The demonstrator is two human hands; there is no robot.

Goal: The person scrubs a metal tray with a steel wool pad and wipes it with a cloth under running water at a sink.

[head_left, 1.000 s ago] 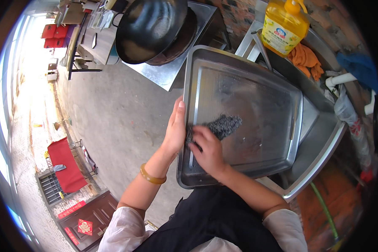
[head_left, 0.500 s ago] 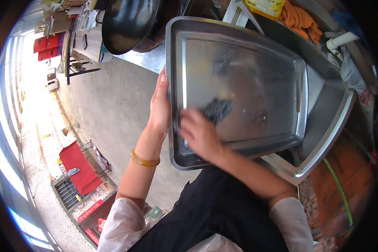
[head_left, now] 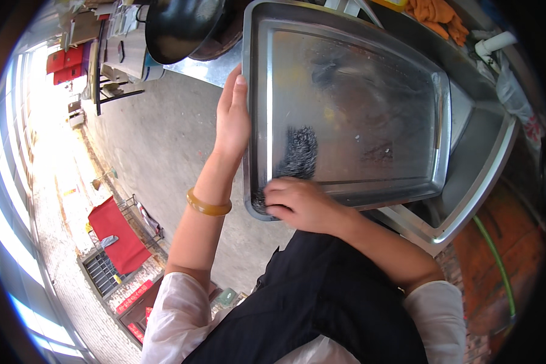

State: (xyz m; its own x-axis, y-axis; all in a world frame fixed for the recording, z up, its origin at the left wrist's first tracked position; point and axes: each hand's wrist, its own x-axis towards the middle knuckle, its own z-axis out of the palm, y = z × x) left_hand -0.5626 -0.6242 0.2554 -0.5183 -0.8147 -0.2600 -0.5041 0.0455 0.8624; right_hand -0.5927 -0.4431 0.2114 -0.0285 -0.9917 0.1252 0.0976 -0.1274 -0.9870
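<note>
A large rectangular metal baking tray [head_left: 352, 115] is tilted up in front of me, its inside facing me and smudged with dull marks. My left hand [head_left: 233, 118] grips the tray's left rim, thumb showing at the edge and the other fingers hidden behind. At the near left corner, my right hand [head_left: 297, 200] is closed around a dark steel wool scourer [head_left: 258, 200], which presses against the corner. A dark, coarse-textured patch [head_left: 300, 151] shows on the tray just beyond that hand; whether it is a reflection or part of the scourer, I cannot tell.
A steel sink [head_left: 482, 151] lies under and right of the tray. Black woks [head_left: 182, 30] stand on a metal surface at the far left. Orange gloves [head_left: 440, 21], a white pipe [head_left: 494, 45] and a plastic bag [head_left: 515, 91] are beyond the sink. A green hose [head_left: 497, 261] hangs at right.
The tray has shifted up in view, with my left hand still on its rim. My right hand has moved from the tray's inner left side into the near left corner.
</note>
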